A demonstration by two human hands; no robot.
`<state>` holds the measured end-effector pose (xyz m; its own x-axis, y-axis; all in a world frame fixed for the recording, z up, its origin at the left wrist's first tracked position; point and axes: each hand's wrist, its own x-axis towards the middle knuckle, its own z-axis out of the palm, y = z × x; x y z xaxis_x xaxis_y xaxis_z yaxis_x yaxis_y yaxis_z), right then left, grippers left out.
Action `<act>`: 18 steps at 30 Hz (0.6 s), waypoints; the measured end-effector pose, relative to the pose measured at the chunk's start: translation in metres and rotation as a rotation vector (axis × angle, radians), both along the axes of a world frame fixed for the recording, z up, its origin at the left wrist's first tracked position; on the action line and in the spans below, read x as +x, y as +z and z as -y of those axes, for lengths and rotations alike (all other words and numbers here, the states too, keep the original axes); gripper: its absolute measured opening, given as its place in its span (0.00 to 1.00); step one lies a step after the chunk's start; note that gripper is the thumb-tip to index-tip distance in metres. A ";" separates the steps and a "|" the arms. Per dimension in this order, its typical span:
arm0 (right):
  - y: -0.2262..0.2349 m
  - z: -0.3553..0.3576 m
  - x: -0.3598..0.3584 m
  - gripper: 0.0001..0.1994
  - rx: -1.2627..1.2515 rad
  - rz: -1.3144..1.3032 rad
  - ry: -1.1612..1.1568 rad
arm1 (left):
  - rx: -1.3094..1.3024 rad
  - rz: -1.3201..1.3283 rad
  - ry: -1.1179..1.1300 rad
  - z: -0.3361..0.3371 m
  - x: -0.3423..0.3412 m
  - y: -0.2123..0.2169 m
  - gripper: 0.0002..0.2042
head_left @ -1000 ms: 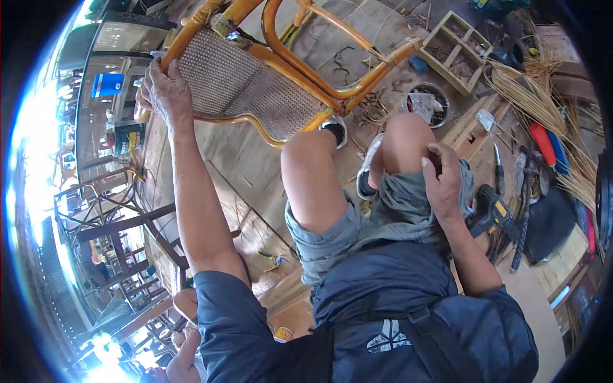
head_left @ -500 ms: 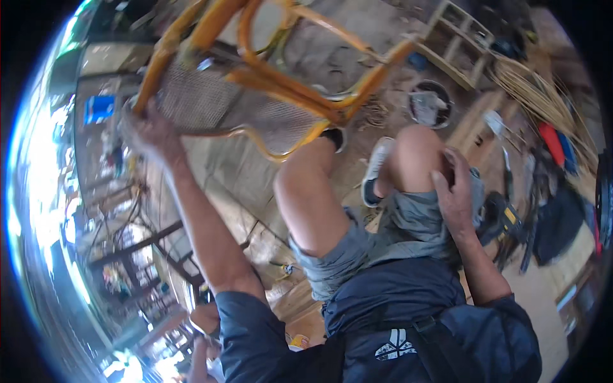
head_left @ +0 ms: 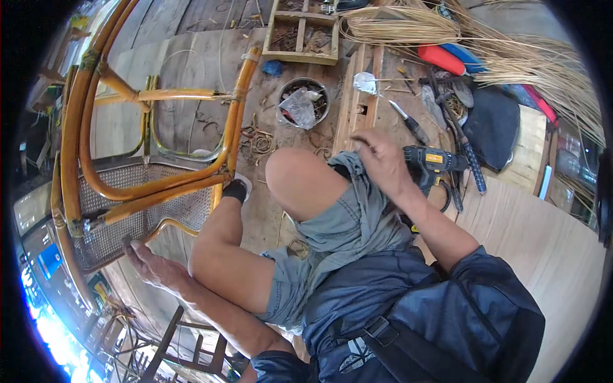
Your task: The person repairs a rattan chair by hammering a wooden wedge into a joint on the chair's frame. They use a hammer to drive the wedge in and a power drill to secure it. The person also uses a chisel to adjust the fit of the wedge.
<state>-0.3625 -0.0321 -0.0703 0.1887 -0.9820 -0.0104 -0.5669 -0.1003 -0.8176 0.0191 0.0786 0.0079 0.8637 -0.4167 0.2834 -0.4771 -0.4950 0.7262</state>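
Note:
A rattan chair frame of glossy orange-brown poles lies tipped over at the left, with a woven cane mesh panel in it. Close to the lower edge of that mesh is my left hand, fingers stretched out and nothing in them; whether the fingertips touch the chair I cannot tell. My right hand lies by the hem of the grey shorts, beside my raised knee. Its fingers are loosely bent and apart, and no object shows in them. A black and yellow cordless drill rests just right of it.
Ahead stand a metal bowl with scraps and a plastic bag, and a divided wooden box. Coiled rattan strands lie at the far right. A knife-like tool, a dark bag and a red object lie nearer.
My left hand has let go of the chair's edge and drawn back. The chair stands farther left in view as the view turned right. My right hand has moved from the thigh toward the shorts' hem.

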 end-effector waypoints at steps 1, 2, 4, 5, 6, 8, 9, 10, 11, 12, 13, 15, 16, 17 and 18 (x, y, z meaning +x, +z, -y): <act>-0.006 0.006 -0.014 0.09 -0.020 -0.056 -0.029 | -0.024 -0.073 -0.022 0.002 0.001 -0.011 0.26; -0.012 0.013 -0.029 0.10 -0.038 -0.102 -0.051 | -0.027 -0.107 -0.064 0.005 0.001 -0.014 0.26; -0.021 0.026 -0.055 0.11 0.034 -0.167 -0.153 | -0.053 -0.168 -0.052 0.006 0.002 -0.015 0.26; -0.025 0.033 -0.066 0.11 0.122 -0.189 -0.242 | -0.067 -0.196 -0.044 0.006 0.003 -0.014 0.26; -0.030 0.041 -0.078 0.11 0.061 -0.246 -0.248 | -0.027 -0.209 -0.074 0.004 0.004 -0.014 0.27; -0.041 0.056 -0.103 0.11 -0.063 -0.362 -0.273 | 0.051 -0.234 -0.145 0.005 0.005 -0.015 0.28; -0.045 0.062 -0.111 0.11 -0.087 -0.347 -0.281 | 0.058 -0.248 -0.161 0.007 0.003 -0.014 0.28; -0.048 0.066 -0.118 0.11 -0.109 -0.335 -0.293 | 0.066 -0.263 -0.180 0.010 0.000 -0.012 0.29; -0.052 0.071 -0.129 0.11 -0.132 -0.324 -0.302 | 0.074 -0.280 -0.196 0.011 -0.003 -0.010 0.29; -0.065 0.082 -0.144 0.10 -0.194 -0.392 -0.295 | 0.086 -0.280 -0.198 0.012 -0.002 -0.011 0.29; -0.068 0.092 -0.147 0.10 -0.200 -0.404 -0.296 | 0.099 -0.278 -0.195 0.011 0.000 -0.014 0.29; -0.064 0.110 -0.152 0.09 -0.214 -0.434 -0.299 | 0.114 -0.291 -0.193 0.010 0.001 -0.018 0.27; -0.069 0.121 -0.156 0.10 -0.263 -0.418 -0.255 | 0.117 -0.301 -0.195 0.013 0.001 -0.020 0.25; -0.073 0.132 -0.156 0.11 -0.225 -0.471 -0.225 | 0.120 -0.310 -0.197 0.015 0.000 -0.020 0.23; -0.076 0.144 -0.155 0.11 -0.188 -0.523 -0.194 | 0.119 -0.316 -0.198 0.018 -0.001 -0.020 0.23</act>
<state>-0.5172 -0.1756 -0.1458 0.0219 -0.9920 0.1242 -0.9127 -0.0705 -0.4024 0.0179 0.0608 -0.0122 0.8002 -0.5981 -0.0446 -0.3337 -0.5057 0.7955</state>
